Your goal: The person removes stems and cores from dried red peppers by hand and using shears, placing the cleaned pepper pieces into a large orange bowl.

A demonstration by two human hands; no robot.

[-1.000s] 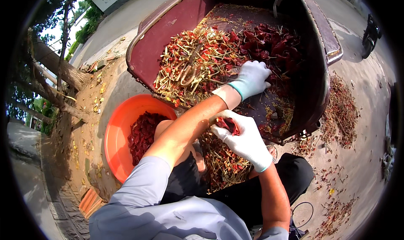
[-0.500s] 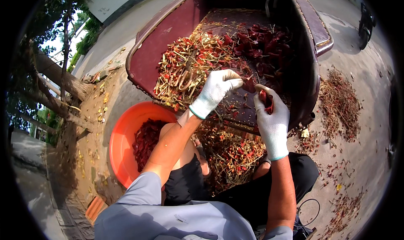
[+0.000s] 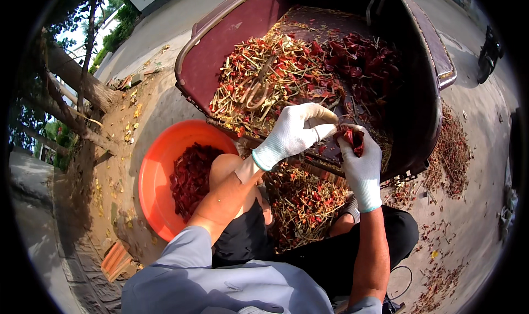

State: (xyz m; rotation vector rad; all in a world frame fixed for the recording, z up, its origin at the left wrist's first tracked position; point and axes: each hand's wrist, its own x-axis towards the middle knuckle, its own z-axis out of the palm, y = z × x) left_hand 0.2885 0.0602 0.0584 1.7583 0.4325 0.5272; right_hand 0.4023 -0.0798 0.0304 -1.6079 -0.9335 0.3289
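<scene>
White knit gloves cover both hands, held close together over the near edge of a dark red cart bed [image 3: 201, 60]. My right hand [image 3: 361, 162] is closed round dried red chili peppers [image 3: 352, 140]; one pod's wrinkled skin shows between thumb and fingers. My left hand [image 3: 297, 129] reaches across from the left, thumb and forefinger pinched beside those peppers. Whatever lies between its fingertips is too small to make out. Beyond the hands, a pile of pale stems and red scraps [image 3: 259, 77] lies in the cart bed, with darker red whole chilies [image 3: 369, 60] to its right.
An orange tub [image 3: 157, 176] with dark red chilies [image 3: 193, 176] stands left of my knee. Stems and scraps [image 3: 306, 204] are heaped between my legs under the cart's edge. More debris [image 3: 449, 154] litters the concrete at right. A brick [image 3: 115, 260] lies lower left, near tree trunks [image 3: 82, 80].
My left hand has moved right and slightly down, its fingertips now beside the peppers in my right hand. The view has shifted, so the cart appears farther right.
</scene>
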